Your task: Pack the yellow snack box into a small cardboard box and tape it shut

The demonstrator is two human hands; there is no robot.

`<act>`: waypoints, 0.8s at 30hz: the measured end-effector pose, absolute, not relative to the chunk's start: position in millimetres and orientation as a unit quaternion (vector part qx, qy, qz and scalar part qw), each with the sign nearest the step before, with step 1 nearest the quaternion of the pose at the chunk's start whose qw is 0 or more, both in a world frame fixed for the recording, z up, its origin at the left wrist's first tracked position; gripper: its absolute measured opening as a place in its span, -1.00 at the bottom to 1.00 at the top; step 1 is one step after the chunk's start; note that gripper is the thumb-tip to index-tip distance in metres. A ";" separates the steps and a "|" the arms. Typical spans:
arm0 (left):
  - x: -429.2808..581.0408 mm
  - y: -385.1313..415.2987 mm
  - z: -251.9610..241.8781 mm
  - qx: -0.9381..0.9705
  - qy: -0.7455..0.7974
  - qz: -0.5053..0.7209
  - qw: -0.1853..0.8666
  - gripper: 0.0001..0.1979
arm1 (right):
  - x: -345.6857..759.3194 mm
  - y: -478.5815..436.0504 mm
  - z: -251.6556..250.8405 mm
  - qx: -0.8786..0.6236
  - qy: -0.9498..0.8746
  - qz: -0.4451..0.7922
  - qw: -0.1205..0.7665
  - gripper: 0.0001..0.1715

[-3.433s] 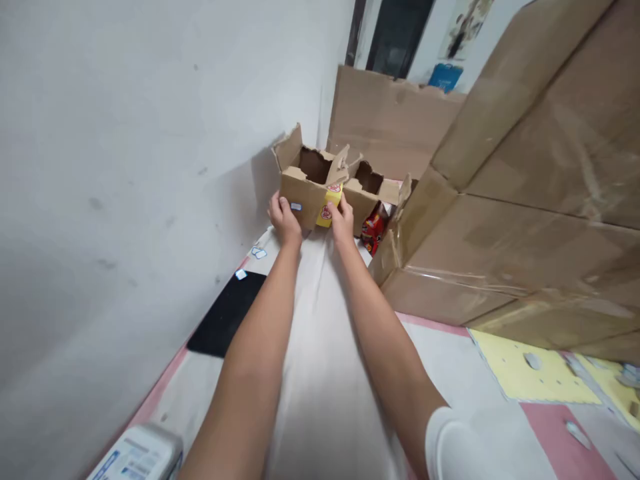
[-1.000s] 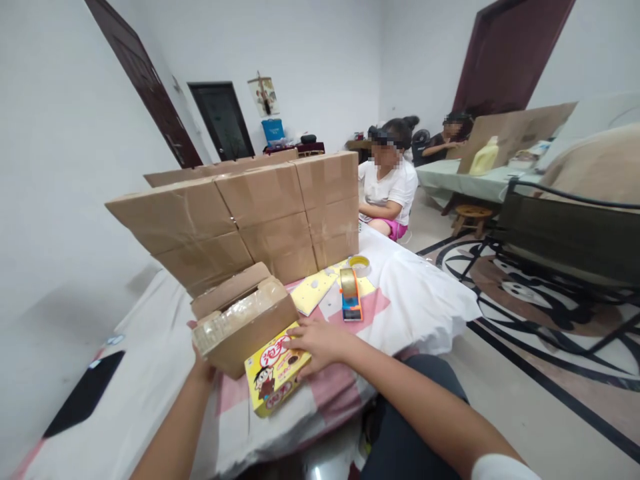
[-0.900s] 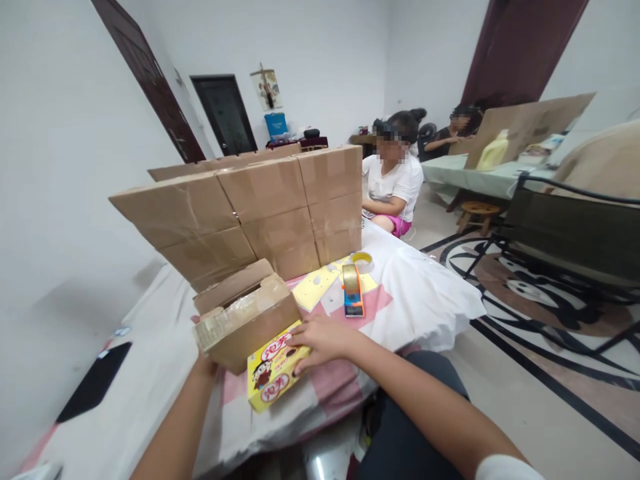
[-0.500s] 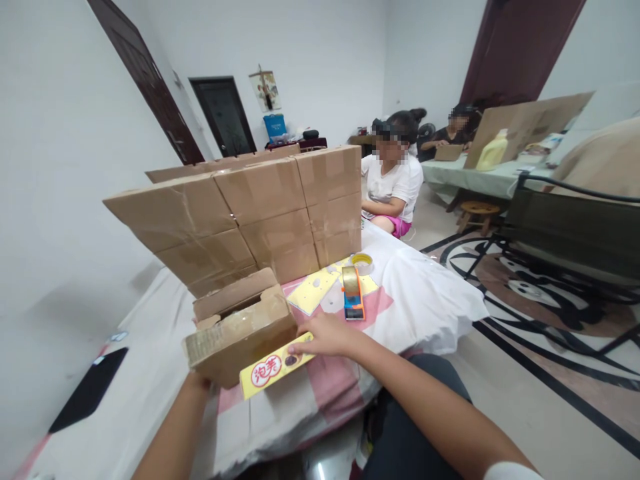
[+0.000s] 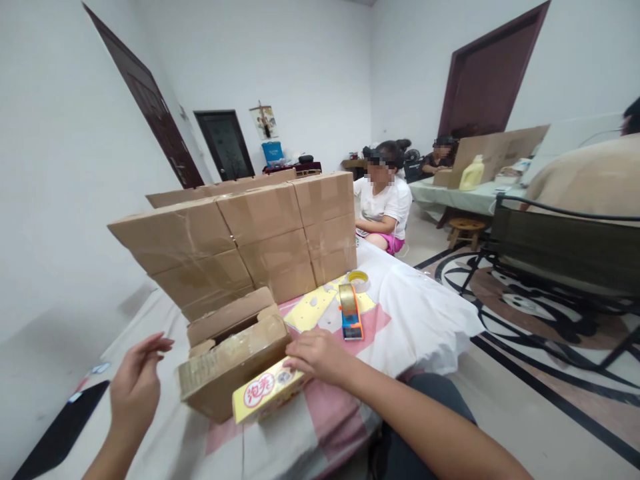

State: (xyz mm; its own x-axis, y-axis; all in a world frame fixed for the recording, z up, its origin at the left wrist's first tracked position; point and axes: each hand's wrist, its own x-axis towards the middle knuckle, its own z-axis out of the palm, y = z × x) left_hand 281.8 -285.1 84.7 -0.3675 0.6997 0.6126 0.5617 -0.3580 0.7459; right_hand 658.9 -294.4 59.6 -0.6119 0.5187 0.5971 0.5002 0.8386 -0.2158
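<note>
**Yellow box at the carton's front, one hand free**

Across the middle of the frame, the wall of sealed cartons (image 5: 250, 230) fences off the back of the cloth-covered table (image 5: 430, 313), so your working room is the strip in front of it. Left of centre in the lower half sits the small open carton (image 5: 233, 360), flaps up, apparently resting on the cloth. Against its front wall, lower centre, lies the yellow snack box (image 5: 264, 395), on its side and outside the carton. By the look of it, the carton is set down in front of you while the snack box is not in any settled place yet.

Your right hand (image 5: 315, 355) rests on the snack box's upper right end, fingers curled down onto it and pinning it against the carton; whether they wrap fully around it I cannot tell. Your left hand (image 5: 136, 387), lower left, hangs open in the air just beside the carton, fingers spread, holding nothing.

The table's near edge runs close under the snack box at the bottom of the frame. The tape dispenser (image 5: 349, 312) stands just right of centre, close to your right hand, with a tape roll (image 5: 358, 278) behind it. A dark flat slab (image 5: 60, 430) lies at the lower left corner.
</note>
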 end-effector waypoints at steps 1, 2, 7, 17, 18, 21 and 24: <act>283.9 -292.7 87.4 0.607 0.567 0.552 0.074 -0.68 | 658.3 -292.8 58.2 -0.275 -0.901 0.000 0.334 -0.58; 287.9 -299.4 88.8 0.653 0.568 0.493 0.089 -0.63 | 658.2 -291.2 57.2 -0.268 -0.907 -0.011 0.325 -0.57; 320.6 -317.1 82.3 0.750 0.542 0.378 -0.022 -0.33 | 664.1 -285.7 56.9 -0.255 -0.927 -0.023 0.276 -0.52; 338.7 -336.6 94.1 0.831 0.358 0.351 -0.241 -0.78 | 673.9 -304.3 69.2 -0.246 -0.937 0.101 0.226 -0.42; 339.5 -339.3 95.6 0.846 0.340 0.340 -0.232 -0.78 | 675.5 -305.2 73.4 -0.227 -0.937 0.135 0.228 -0.42; 345.2 -349.6 99.5 0.869 0.302 0.326 -0.215 -0.76 | 684.7 -308.5 90.8 -0.192 -0.908 0.277 0.248 -0.34; 354.7 -364.2 104.9 0.886 0.278 0.320 -0.188 -0.73 | 698.5 -313.7 113.8 -0.205 -0.834 0.406 0.313 -0.27</act>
